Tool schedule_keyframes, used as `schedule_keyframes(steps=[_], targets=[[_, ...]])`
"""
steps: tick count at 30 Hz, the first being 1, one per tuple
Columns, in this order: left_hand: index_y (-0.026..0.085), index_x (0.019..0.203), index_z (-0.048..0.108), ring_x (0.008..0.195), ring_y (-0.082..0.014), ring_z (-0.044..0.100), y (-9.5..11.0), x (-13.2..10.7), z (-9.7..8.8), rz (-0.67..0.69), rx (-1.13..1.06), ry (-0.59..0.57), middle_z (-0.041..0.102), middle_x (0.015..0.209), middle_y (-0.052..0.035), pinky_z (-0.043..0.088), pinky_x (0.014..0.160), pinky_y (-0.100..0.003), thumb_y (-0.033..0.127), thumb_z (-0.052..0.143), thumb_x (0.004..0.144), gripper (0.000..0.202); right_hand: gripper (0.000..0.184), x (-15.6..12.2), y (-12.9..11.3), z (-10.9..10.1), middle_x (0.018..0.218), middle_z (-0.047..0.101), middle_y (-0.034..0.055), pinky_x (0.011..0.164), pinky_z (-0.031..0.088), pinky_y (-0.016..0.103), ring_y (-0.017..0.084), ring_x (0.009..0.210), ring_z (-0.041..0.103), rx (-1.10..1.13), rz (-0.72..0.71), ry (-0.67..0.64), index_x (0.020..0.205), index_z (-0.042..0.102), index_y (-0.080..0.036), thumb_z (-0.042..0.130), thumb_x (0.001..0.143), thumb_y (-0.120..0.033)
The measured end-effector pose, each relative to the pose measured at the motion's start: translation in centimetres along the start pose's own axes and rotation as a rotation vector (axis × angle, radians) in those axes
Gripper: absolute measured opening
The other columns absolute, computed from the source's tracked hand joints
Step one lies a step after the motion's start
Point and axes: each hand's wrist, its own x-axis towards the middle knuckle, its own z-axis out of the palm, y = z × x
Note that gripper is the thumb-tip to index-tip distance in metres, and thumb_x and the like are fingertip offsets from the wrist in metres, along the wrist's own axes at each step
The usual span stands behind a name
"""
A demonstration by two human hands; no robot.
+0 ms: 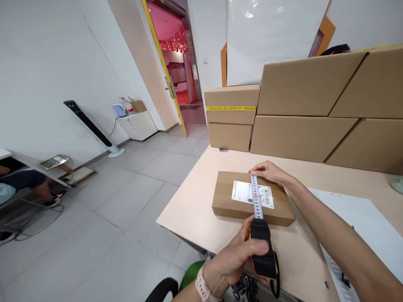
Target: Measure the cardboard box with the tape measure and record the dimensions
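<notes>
A flat brown cardboard box (224, 197) lies on the light wooden table, with a white shipping label (241, 191) on its top. My left hand (234, 256) is wrapped round a black and yellow tape measure (263, 264) at the box's near side, thumb on the case. From it the white tape blade (256, 201) runs across the top of the box and over the label. At the far edge, the fingers of my right hand (270, 172) pinch the blade's end. My right forearm passes over the box's right end.
Large cardboard boxes (302, 136) are stacked along the table's (192, 209) back. White paper (359, 214) lies at the right. On the floor to the left are a tower fan (90, 126) and a small white cabinet (138, 126). A seated person's leg (37, 184) shows at far left.
</notes>
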Motion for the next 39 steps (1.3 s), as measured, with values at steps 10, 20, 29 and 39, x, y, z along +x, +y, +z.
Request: schedule_keyframes(steps=[10, 20, 29, 39], targets=[[0.024, 0.134, 0.042, 0.059, -0.0124, 0.059, -0.2, 0.2, 0.1, 0.000, -0.001, -0.009, 0.054, 0.096, -0.0044, 0.050, 0.040, -0.023, 0.030, 0.075, 0.063, 0.078, 0.021, 0.3, 0.0, -0.1, 0.077, 0.075, 0.0049, 0.072, 0.048, 0.031, 0.020, 0.074, 0.065, -0.008, -0.006, -0.008, 0.071, 0.077, -0.019, 0.077, 0.061, -0.037], [0.027, 0.137, 0.041, 0.059, -0.0139, 0.059, -0.4, 0.3, 0.1, 0.006, -0.005, 0.006, 0.054, 0.099, -0.0053, 0.049, 0.037, -0.022, 0.030, 0.074, 0.059, 0.085, 0.020, 0.3, -0.2, 0.1, 0.078, 0.075, 0.0050, 0.073, 0.048, 0.031, 0.019, 0.074, 0.065, -0.008, -0.010, -0.005, 0.068, 0.076, -0.018, 0.077, 0.060, -0.037], [0.026, 0.135, 0.051, 0.094, -0.0237, 0.060, 0.1, -1.0, -1.0, 0.114, -0.017, -0.087, 0.062, 0.105, -0.0068, 0.046, 0.083, -0.032, 0.029, 0.077, 0.058, 0.082, 0.026, -0.7, -3.1, -0.6, 0.094, 0.077, 0.0067, 0.084, 0.049, 0.037, 0.025, 0.088, 0.067, -0.057, -0.100, 0.023, 0.083, 0.078, -0.021, 0.075, 0.066, -0.040], [0.033, 0.136, 0.052, 0.134, -0.0371, 0.038, 1.0, -7.4, -9.1, 0.482, 0.072, 0.167, 0.053, 0.140, -0.0042, 0.029, 0.110, -0.044, 0.046, 0.079, 0.061, 0.081, 0.041, -15.3, -1.1, -2.8, 0.126, 0.067, 0.0050, 0.101, 0.046, 0.047, 0.032, 0.120, 0.058, -0.246, 0.006, 0.425, 0.111, 0.069, -0.031, 0.055, 0.084, -0.058]])
